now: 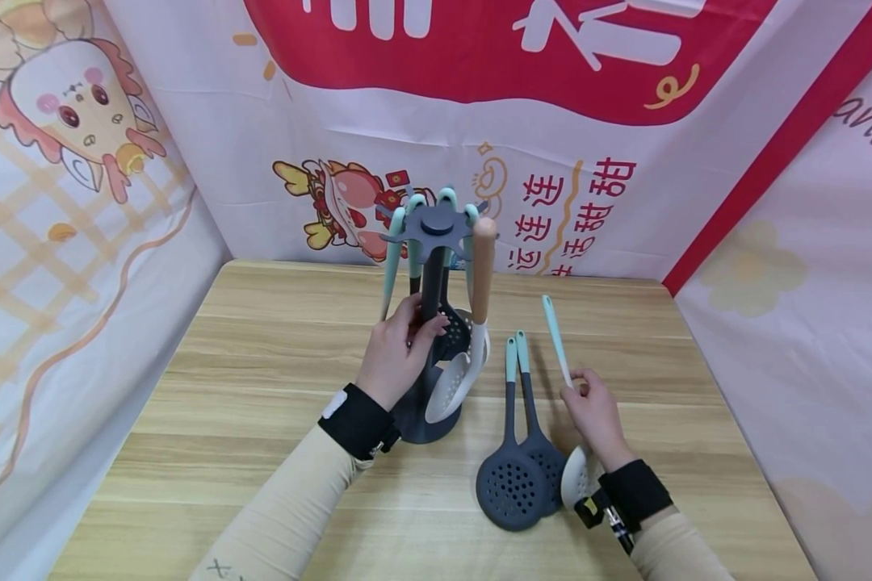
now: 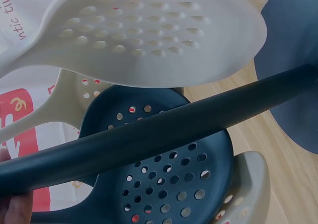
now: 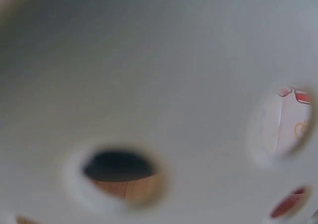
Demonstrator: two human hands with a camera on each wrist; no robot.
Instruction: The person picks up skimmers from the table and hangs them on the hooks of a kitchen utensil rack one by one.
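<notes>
We grip the stand's post (image 1: pixel 432 286) with our left hand (image 1: pixel 392 355), ideally firmly; our right hand (image 1: pixel 596 418) pinches the mint-handled utensil (image 1: pixel 555 332), best lifted clear of the dark skimmers (image 1: pixel 516 480) at left.

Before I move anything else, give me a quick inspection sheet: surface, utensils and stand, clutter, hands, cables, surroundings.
Surface: light wood-grain table, bare wood showing around the utensils.
Job's things: dark utensil stand with several utensils hung on it, including a wood-handled white slotted spoon; two dark perforated skimmers lie to its right, one overlapping the other.
Clutter: nothing seen beyond the utensils.
Hands: left hand grips the stand by its post; right hand holds a pale perforated utensil with a mint handle.
Cables: nothing seen across the table.
Surroundings: printed cloth behind and at both sides.
</notes>
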